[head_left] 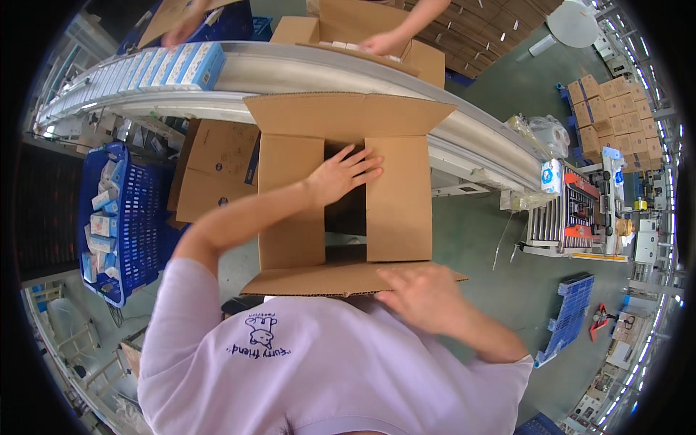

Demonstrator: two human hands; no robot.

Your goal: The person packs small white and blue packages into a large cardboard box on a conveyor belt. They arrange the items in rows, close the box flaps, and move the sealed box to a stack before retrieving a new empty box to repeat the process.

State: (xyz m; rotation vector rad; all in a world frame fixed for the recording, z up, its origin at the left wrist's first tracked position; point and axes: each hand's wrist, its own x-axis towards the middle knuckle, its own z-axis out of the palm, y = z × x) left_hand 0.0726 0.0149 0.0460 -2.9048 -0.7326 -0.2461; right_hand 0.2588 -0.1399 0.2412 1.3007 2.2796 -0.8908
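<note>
A brown cardboard box (pixel 399 210) is in front of my chest, its two side flaps folded inward with a dark gap between them. Its far flap and near flap stand outward. Stretched across the gap, my left hand (pixel 338 177) is open, its palm by the left side flap (pixel 290 210) and its fingertips at the inner edge of the right side flap. My right hand (pixel 422 296) is at the right part of the near flap (pixel 312 281), fingers over its edge and closed on it; the thumb cannot be made out.
Beyond the box runs a conveyor (pixel 290 69) with a row of blue-and-white cartons (pixel 181 67). Across it, another person's hands (pixel 386 42) work at an open box (pixel 428 61). A blue basket (pixel 148 210) of small packs stands left, flattened cardboard (pixel 217 167) beside it. A blue pallet (pixel 568 315) lies right.
</note>
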